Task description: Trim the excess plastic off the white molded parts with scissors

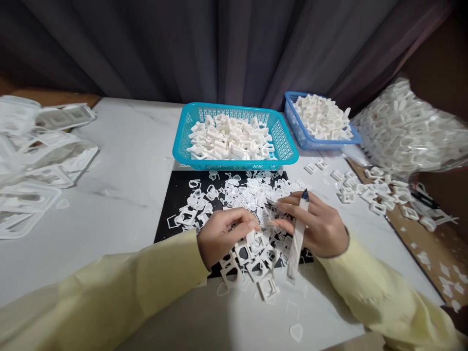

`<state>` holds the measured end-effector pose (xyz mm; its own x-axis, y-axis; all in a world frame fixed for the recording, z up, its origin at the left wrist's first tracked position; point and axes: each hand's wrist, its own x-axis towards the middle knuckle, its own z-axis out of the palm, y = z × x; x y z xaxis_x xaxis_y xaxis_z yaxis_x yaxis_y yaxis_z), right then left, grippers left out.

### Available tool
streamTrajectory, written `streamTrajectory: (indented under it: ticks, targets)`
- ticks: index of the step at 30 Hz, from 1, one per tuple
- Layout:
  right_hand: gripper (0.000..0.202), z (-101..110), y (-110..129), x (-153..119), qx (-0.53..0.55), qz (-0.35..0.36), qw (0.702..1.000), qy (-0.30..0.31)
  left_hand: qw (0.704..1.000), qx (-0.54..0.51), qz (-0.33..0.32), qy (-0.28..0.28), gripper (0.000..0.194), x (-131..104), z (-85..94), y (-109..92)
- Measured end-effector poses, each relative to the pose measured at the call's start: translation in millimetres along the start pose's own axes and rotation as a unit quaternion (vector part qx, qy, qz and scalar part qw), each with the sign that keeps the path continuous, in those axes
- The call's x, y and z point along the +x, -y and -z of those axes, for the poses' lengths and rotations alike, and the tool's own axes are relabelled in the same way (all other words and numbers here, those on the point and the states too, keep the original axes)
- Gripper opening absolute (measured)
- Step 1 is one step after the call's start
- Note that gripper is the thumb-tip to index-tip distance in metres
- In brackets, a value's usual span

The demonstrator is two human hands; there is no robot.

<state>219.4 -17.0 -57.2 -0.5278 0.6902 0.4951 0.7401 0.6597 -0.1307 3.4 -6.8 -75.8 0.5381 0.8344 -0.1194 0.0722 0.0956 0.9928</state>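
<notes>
My left hand (226,233) is closed over the pile of white plastic pieces (256,265), thumb and forefinger together; whatever lies between them is too small to tell. Just to the right, my right hand (321,226) holds a white-wrapped stick (297,243) with a dark end, which slants across its fingers. A small grey, metal-like tip (271,202) shows at those fingertips. Thin white cut-offs (246,192) and frame-shaped pieces cover much of the black mat (166,214) under and around both hands.
Behind the mat stands a turquoise basket (236,165) of white parts, with a blue basket (321,143) of similar parts to its right. A full clear bag (413,131) lies at the right, near loose pieces (378,195). Larger white frames (44,156) are stacked at the left.
</notes>
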Motion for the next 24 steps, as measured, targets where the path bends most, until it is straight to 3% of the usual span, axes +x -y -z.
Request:
streamTrajectory:
  ticks: [6,11,18,24]
  targets:
    - [0.022,12.6,27.5,23.7,0.215,0.035,0.974,0.054,0.999,-0.027,-0.009,0.033,0.023,-0.9,2.8,-0.8]
    - [0.017,5.9,25.9,30.8,0.262,0.033,0.963,0.057,0.993,-0.086,-0.018,0.082,0.022,-2.3,7.8,-0.1]
    - [0.016,6.1,20.4,29.1,0.232,-0.044,0.970,0.060,0.990,-0.115,-0.016,0.074,0.021,-2.9,5.9,2.1]
    - [0.020,19.2,-11.8,17.0,0.091,-0.125,0.983,0.097,0.980,-0.182,0.023,0.074,0.017,0.7,7.9,0.0]
